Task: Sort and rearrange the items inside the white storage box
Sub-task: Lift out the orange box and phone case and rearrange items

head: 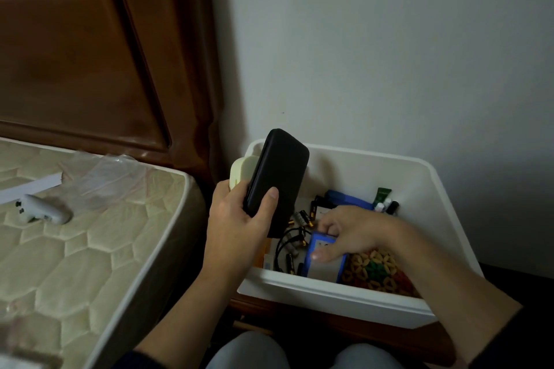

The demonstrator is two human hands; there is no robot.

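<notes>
Box: big white plastic storage box (353, 293) sits lower middle of frame, by wall. My left hand (236, 228) grips flat black case (277, 180) plus pale yellow block (241, 172) above box, I think to clear room. My right hand (350, 234) pinches blue card packet (325, 260) inside box, front middle. Loose batteries (302, 219), black cable (287, 244) near it, beaded mat (377, 272) at right.

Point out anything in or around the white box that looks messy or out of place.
Loose batteries and a black cable lie scattered and tangled on the floor of the white storage box. On the mattress, a small white device sits beside crumpled clear plastic.
</notes>
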